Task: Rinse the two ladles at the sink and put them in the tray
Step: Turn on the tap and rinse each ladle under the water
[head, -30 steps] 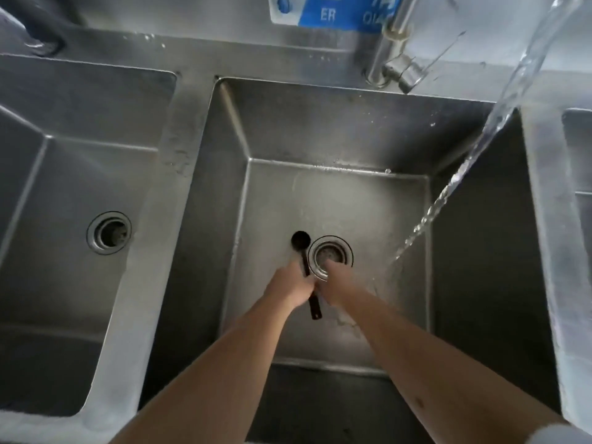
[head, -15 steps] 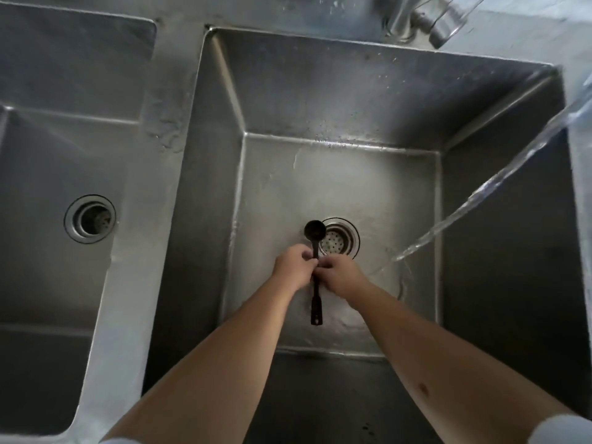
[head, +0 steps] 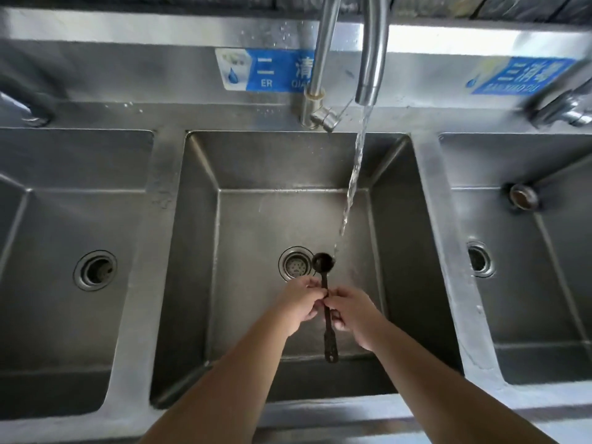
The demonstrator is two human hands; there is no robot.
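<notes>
A small black ladle (head: 324, 262) is held over the middle sink basin (head: 198, 251), bowl pointing away from me, handle end toward me. My left hand (head: 299, 301) and my right hand (head: 350, 310) both pinch its handle from either side. Water runs from the faucet (head: 371, 59) and its stream (head: 354, 181) lands at the right edge of the ladle's bowl. The bowl hangs just right of the drain (head: 295, 263). Only one ladle is in view, and no tray is visible.
Steel basins lie to the left (head: 64, 219) and right (head: 528, 267), each with a drain. A second faucet (head: 563, 107) stands at the far right. Blue labels (head: 266, 70) are stuck on the backsplash. The sink's front rim runs under my forearms.
My view lifted and now shows the faucet and all three basins. The ladle moved right, from left of the drain to just right of it, and its bowl reached the water stream.
</notes>
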